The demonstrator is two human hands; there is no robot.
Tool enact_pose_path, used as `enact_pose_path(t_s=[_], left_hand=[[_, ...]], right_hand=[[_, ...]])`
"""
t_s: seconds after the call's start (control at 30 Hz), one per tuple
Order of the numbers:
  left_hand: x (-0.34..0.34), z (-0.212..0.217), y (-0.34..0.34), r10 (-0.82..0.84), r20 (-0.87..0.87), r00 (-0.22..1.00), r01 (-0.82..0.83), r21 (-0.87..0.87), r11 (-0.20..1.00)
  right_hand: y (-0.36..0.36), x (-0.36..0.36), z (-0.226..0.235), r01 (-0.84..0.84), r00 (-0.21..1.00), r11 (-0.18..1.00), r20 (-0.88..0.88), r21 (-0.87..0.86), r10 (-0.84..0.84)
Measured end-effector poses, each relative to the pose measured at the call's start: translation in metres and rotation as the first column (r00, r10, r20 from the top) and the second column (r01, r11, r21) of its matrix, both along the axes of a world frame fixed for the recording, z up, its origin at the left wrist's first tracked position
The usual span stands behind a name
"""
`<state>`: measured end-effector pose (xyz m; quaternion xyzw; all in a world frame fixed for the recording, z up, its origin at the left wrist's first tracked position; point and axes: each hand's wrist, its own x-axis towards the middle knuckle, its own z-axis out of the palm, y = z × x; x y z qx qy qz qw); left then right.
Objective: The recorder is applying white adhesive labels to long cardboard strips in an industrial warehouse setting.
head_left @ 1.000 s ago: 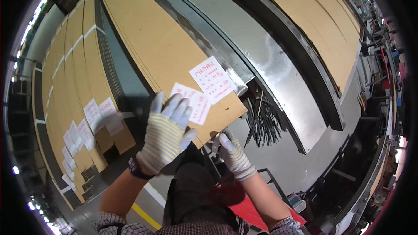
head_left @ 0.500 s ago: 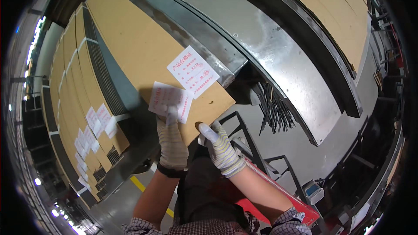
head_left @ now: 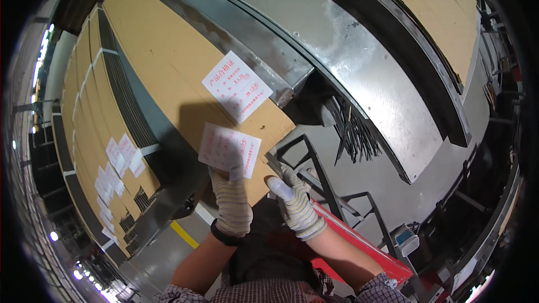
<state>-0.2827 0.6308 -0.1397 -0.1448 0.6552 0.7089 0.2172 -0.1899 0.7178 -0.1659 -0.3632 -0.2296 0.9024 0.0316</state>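
Note:
My left hand (head_left: 231,205), in a striped knit glove, grips the near end of a long brown cardboard piece (head_left: 259,189). Its thumb presses on a white card with red print (head_left: 223,145) lying there; its other fingers are mostly hidden. My right hand (head_left: 297,205), gloved alike, is closed on the right edge of that end, thumb on top. Farther up, a second white card (head_left: 238,86) lies flat on brown cardboard (head_left: 163,56), touched by neither hand. A step shows in the cardboard's outline beside my right hand.
Strapped cardboard bundles (head_left: 84,112) with white cards stand at left. Long grey metal panels (head_left: 359,78) lie right of the cardboard. A bunch of thin black strips (head_left: 356,137) hangs beneath them. A red cart part (head_left: 365,241), a black frame (head_left: 314,163) and a light-coloured container (head_left: 405,240) are nearer right.
Both hands have moved slightly toward me and right. The lower card has shifted with them, away from the upper card. A step has appeared in the cardboard edge.

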Motion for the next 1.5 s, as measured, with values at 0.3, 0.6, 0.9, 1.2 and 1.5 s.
enact_pose_path(t_s=[0.3, 0.6, 0.9, 1.2, 1.5], left_hand=[[0.000, -0.008, 0.005, 0.010, -0.098, 0.995, -0.012, -0.011, 1.000], [0.075, 0.015, 0.008, 0.021, 0.078, 0.997, -0.034, 0.166, 0.986], [0.138, 0.002, -0.002, 0.038, 0.150, 0.988, -0.068, 0.201, 0.977], [0.153, 0.089, -0.069, -0.549, -0.081, 0.832, 0.524, -0.210, 0.825], [0.119, -0.063, -0.128, -0.429, -0.212, 0.878, 0.424, -0.072, 0.903]], right_hand=[[0.069, -0.014, -0.006, -0.478, 0.849, 0.647, 0.123, 0.594, 0.514], [0.111, 0.023, 0.033, -0.506, 0.439, -0.166, 0.418, 0.847, 0.795], [0.113, 0.057, 0.080, -0.352, 0.115, -0.795, 0.866, 0.494, 0.487], [0.054, 0.073, 0.164, -0.096, -0.144, -0.608, 0.594, 0.788, 0.792], [0.169, 0.017, 0.056, -0.653, 0.476, 0.012, 0.398, 0.758, 0.784]])
